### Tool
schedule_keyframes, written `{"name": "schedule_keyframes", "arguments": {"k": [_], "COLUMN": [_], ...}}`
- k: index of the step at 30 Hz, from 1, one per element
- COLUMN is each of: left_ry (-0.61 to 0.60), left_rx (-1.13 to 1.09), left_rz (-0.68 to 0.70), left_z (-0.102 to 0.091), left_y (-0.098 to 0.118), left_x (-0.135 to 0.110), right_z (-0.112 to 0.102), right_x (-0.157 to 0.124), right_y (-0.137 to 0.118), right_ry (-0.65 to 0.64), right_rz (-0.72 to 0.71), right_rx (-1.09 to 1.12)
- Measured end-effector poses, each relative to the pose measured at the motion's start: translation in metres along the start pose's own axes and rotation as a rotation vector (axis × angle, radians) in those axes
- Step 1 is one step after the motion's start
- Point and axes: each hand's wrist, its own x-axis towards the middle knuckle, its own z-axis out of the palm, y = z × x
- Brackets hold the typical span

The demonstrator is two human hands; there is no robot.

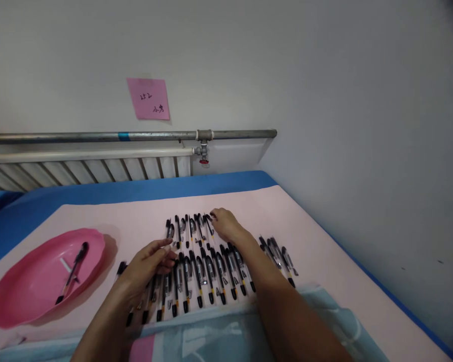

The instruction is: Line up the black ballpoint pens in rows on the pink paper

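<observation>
Black-capped clear gel pens lie side by side in two rows on the pink sheet, a shorter far row (191,232) and a longer near row (210,275). Small metallic-looking pieces lie among them. My right hand (225,224) is at the right end of the far row, its fingertips closed at the cap of a slightly tilted pen (209,225). Over the left part of the near row hovers my left hand (151,261), fingers loosely bent and apart, nothing visible in them. It and my forearms hide some pens.
A pink scalloped bowl (18,274) at left holds a pen (72,271) and a small white strip. A few more pens (277,256) lie right of my right forearm. Light blue cloth (219,334) is in front. Behind are a radiator (98,170), a pipe (154,136) and a wall.
</observation>
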Motion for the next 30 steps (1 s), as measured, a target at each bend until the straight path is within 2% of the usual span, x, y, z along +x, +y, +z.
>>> {"name": "schedule_keyframes", "arguments": {"k": [15, 30], "left_ry": [-0.002, -0.011], "left_rx": [0.009, 0.044], "left_rz": [0.007, 0.019], "left_z": [0.000, -0.002], "left_y": [0.000, -0.002], "left_x": [-0.002, 0.001], "right_z": [-0.001, -0.011], "right_x": [-0.003, -0.008], "right_y": [0.000, -0.010], "right_ry": [-0.016, -0.112], "right_rz": [0.001, 0.021], "right_rx": [-0.017, -0.051]}}
